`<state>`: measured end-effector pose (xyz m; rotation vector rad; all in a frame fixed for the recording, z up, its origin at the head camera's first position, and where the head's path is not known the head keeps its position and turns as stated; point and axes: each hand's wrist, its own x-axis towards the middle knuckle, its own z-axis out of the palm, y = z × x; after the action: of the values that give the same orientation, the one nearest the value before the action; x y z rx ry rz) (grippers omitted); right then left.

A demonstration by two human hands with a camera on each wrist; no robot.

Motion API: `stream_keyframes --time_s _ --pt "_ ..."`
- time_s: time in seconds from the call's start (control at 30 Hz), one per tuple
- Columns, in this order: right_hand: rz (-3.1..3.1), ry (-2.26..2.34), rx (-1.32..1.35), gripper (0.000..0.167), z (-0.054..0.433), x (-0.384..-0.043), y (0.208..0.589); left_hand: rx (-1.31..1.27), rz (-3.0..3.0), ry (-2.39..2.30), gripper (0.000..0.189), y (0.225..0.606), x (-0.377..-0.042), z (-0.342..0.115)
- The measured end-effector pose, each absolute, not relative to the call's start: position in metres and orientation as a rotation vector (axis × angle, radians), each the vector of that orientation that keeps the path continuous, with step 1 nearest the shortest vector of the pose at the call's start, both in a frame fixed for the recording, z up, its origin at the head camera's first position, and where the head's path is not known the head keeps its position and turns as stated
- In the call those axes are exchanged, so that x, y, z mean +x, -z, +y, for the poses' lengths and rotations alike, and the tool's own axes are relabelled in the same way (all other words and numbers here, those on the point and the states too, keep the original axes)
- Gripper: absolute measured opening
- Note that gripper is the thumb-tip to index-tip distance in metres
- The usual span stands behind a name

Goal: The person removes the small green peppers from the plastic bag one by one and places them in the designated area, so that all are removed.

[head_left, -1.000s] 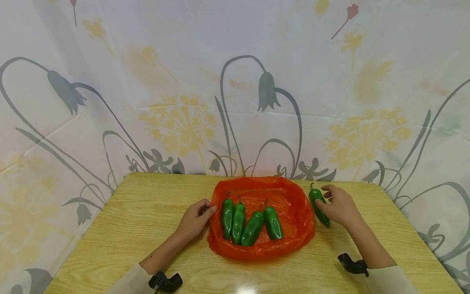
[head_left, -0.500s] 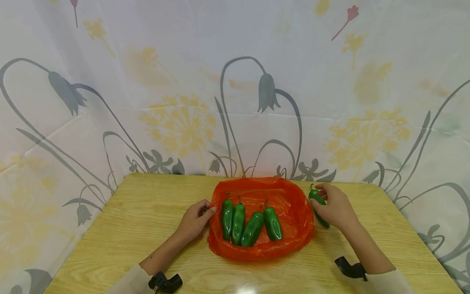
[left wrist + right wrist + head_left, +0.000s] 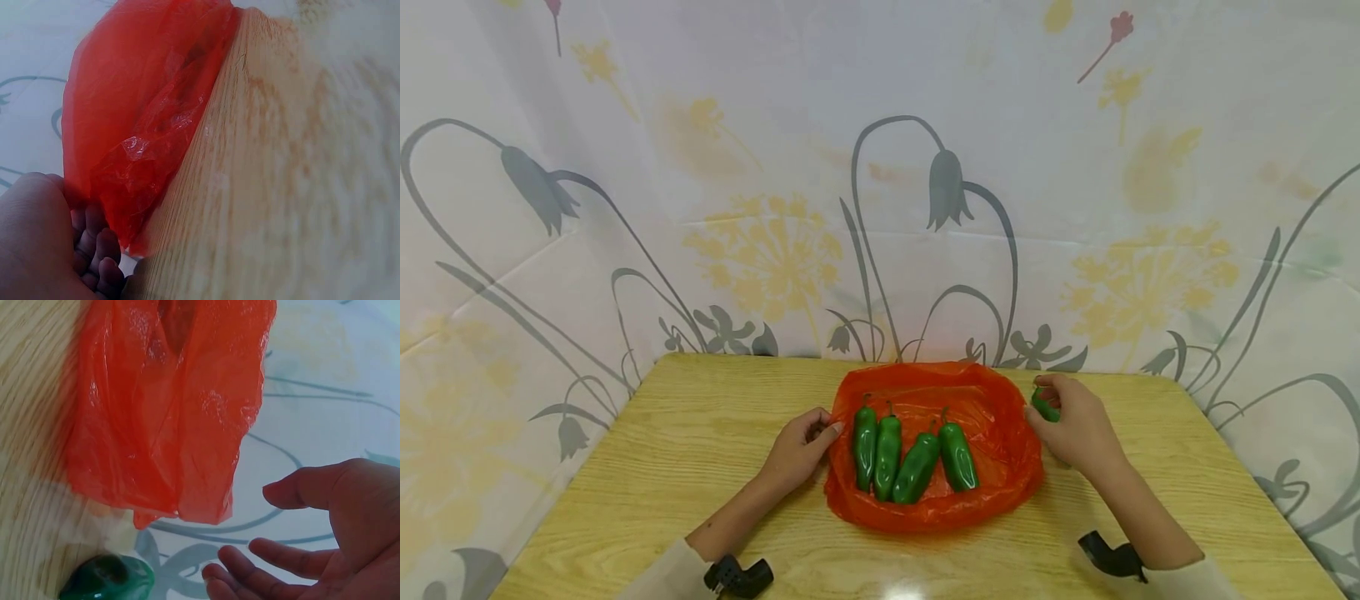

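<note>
the loose, glossy green, long tapered pepper [image 3: 1043, 406] lies on the pale wood-grained surface [image 3: 715, 400] by its far edge, toward the far right corner, just beside the right side of the thin, crumpled, red-orange plastic bag [image 3: 925, 517]. your right hand [image 3: 1072, 421] hides most of the pepper's lower part from the head view. expect the pepper to feel light and fairly firm, with a smooth skin that may slip and a blunt end that could bruise if squeezed hard; take it round the thick body a little below the stem, since the stem looks too thin to trust. the bag should be limp and nearly weightless, easy to drag or tear, so its rim is best held lightly. the right fingers [image 3: 294, 556] are well spread from the thumb and grasp nothing; the right wrist view shows them apart from the pepper. your left hand [image 3: 801, 442] pinches the bag's left rim between thumb and curled fingers, on the side toward the surface's left edge. inside the bag, near the middle of the far edge, four shiny green peppers [image 3: 887, 446] lie side by side, stems toward that edge.
</note>
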<state>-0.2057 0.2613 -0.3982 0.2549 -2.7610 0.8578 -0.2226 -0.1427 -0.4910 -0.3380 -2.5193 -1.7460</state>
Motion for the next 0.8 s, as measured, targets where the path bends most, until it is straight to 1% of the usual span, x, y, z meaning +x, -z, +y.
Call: stream_keyframes --time_s 0.17,0.5,0.8 --pt "-2.732 -0.849 0.279 0.043 0.254 -0.203 0.401 -0.326 -2.516 1.747 0.011 0.491 -0.222 -0.143" --pt "-2.693 -0.850 0.334 0.044 0.238 -0.200 0.409 -0.323 -2.535 1.754 0.012 0.489 -0.221 -0.143" --pt "-2.613 -0.832 0.383 0.041 0.227 -0.195 0.408 -0.308 -2.523 1.738 0.011 0.491 -0.223 -0.142"
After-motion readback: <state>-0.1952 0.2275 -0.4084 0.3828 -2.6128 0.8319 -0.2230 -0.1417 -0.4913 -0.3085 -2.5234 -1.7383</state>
